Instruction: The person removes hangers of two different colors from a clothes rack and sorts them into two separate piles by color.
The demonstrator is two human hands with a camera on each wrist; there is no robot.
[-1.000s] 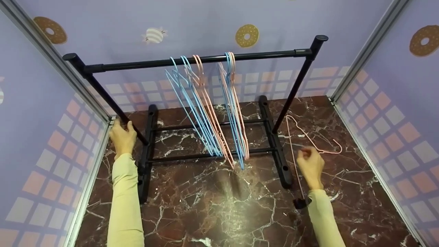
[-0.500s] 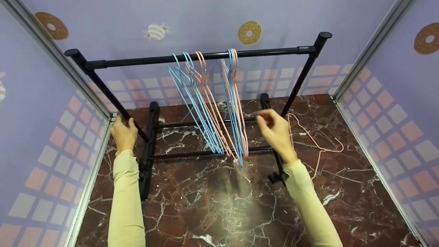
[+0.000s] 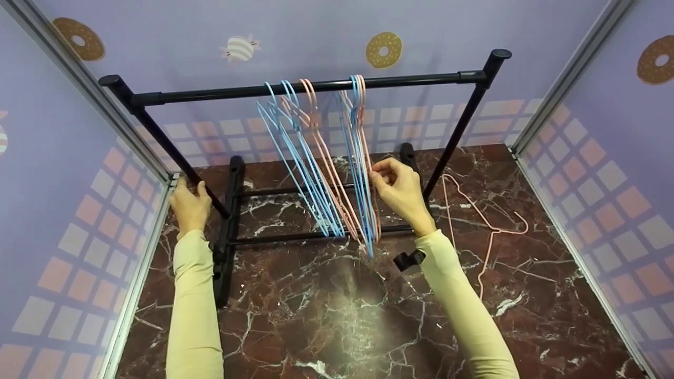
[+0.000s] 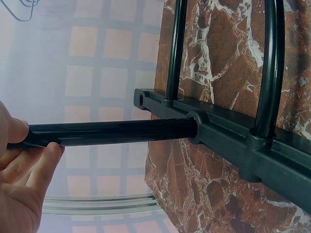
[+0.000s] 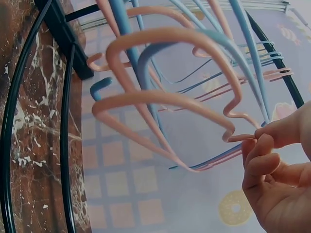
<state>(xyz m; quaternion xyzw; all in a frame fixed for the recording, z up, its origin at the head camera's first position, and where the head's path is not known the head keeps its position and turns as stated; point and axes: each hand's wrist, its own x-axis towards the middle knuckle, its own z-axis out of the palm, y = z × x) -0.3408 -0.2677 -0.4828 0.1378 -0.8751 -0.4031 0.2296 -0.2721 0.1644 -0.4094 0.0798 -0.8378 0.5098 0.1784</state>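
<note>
A black garment rack carries blue and pink wire hangers on its top rail [image 3: 226,95]. My left hand [image 3: 189,208] holds the rack's left post [image 3: 158,142] low down; in the left wrist view thumb and fingers lie on either side of that post [image 4: 107,133]. At the right-hand cluster, my right hand [image 3: 401,189] pinches a pink hanger. The right wrist view shows thumb and fingertips on the thin wire of this pink hanger [image 5: 165,99], beside other pink and blue hangers. A separate group of blue hangers [image 3: 310,176] hangs further left.
One pink hanger [image 3: 494,229] lies on the brown marbled floor [image 3: 326,326], right of the rack. Patterned panels [image 3: 68,226] enclose the back and both sides. Black crossbars [image 3: 284,239] join the rack's feet near the floor.
My right hand has come from beside the hanger on the floor, up and left to the right-hand cluster, and now pinches a pink hanger there. The left hand stays on the post.
</note>
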